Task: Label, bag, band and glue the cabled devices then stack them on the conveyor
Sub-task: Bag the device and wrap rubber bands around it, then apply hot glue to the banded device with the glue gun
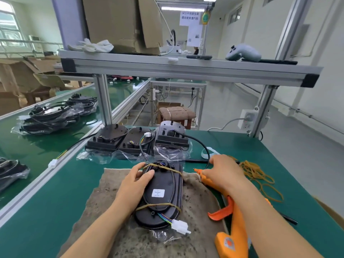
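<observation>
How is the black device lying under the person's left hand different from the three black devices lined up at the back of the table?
The black oval device on the brown cloth lies flat in a clear bag, with two tan rubber bands around it and a white label showing. The three black devices at the back of the green table stand propped, unbanded, with cables trailing loose; clear bags lie at their base. The left hand rests on the banded one only. All have black housings and cables.

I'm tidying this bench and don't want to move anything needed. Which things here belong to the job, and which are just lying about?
Job in hand:
- banded device under the left hand
- orange glue gun beside the right hand
- loose rubber bands
- waiting devices
- bagged stacks on the conveyor

Lying about:
- white gloves
- grey controller
- cardboard box
</observation>
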Tool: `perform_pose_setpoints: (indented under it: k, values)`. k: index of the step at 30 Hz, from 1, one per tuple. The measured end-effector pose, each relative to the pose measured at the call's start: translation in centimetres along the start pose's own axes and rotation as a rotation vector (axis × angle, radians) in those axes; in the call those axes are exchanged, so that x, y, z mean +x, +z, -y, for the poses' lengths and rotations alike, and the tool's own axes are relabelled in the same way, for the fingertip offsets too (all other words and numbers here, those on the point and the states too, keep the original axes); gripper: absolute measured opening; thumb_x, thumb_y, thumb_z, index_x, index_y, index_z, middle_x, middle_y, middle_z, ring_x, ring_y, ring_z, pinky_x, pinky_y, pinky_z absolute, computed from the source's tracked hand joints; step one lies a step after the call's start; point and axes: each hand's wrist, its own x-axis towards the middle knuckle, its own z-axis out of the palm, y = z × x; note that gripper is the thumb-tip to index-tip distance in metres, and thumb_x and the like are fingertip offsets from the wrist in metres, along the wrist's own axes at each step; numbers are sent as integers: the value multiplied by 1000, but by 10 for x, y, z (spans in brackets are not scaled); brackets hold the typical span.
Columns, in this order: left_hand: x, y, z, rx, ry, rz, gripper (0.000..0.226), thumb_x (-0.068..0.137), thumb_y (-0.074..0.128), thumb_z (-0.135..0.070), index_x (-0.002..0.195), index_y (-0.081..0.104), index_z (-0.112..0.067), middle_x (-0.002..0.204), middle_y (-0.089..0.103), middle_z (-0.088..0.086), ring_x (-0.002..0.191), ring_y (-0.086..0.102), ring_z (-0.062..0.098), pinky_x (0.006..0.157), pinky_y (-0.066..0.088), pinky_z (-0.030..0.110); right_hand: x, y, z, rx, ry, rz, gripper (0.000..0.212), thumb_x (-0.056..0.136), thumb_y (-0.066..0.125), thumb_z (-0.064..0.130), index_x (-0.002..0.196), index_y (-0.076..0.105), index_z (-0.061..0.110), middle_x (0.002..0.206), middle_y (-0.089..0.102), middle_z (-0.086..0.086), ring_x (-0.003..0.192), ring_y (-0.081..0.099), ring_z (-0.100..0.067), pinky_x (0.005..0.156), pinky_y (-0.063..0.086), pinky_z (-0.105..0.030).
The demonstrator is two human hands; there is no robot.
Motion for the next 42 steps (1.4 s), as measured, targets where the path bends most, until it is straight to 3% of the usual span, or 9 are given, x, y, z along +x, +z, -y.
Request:
perform_pose_setpoints:
  k: [8,16,18,22,25,28,35,39,42]
  values:
    - [-3,0,-4,90,0,-7,36,90,63,-50,124,53,-46,117,61,-11,98,57,-1,87,39,29,4,0,-34,-192,96,357,49,76,80,37,116,60,16,102,63,-1,89,62,-17,74,55,-29]
    - [-8,-3,-18,229,70,-19,56,88,66,-47,137,52,-22,126,56,-3,113,55,11,99,40,32,-8,-10,-42,-92,30,157,22,72,77,31,82,60,22,79,59,2,68,56,-14,53,45,-27]
    - [-15,-1,-32,331,219,-137,51,85,68,-47,129,58,-22,122,57,-7,116,52,11,101,40,33,-12,-26,-33,-28,-22,76,23,70,77,27,77,55,26,76,56,4,66,55,-14,50,40,-25]
    - [-35,16,-73,283,321,-59,32,79,65,-62,81,71,-31,80,68,-11,74,59,-5,67,44,15,-18,-53,3,53,-135,-27,20,69,79,23,76,60,21,74,57,3,70,56,-17,55,41,-28]
    - [-43,35,-92,21,104,157,42,76,64,-65,85,72,-24,79,73,0,59,61,0,55,46,13,-21,-61,34,27,-233,-48,20,70,78,22,81,62,19,75,53,2,76,56,-21,60,42,-29]
    - [-43,50,-103,-472,-207,347,36,87,64,-46,106,67,-15,92,75,8,75,72,16,70,56,27,-26,-60,60,5,-324,-68,22,74,75,21,93,63,22,89,48,-1,90,53,-25,71,41,-34]
    - [-36,52,-96,-950,-306,179,27,82,71,-30,97,68,-8,80,73,12,68,71,18,60,60,27,-36,-54,66,237,-538,-231,58,77,71,15,133,60,23,125,51,0,121,42,-21,101,39,-36]
    - [-18,35,-95,-1085,-347,34,29,91,65,-33,103,63,-7,78,73,11,75,71,19,61,59,28,-40,-57,52,620,-382,-587,12,81,75,24,76,65,19,76,61,5,72,54,-12,68,45,-31]
    - [-6,23,-96,-1185,-361,-25,38,91,66,-33,114,61,-3,90,71,14,91,69,23,71,56,32,-37,-50,41,703,-200,-472,45,86,69,39,52,45,21,46,44,9,48,39,-8,54,33,-30]
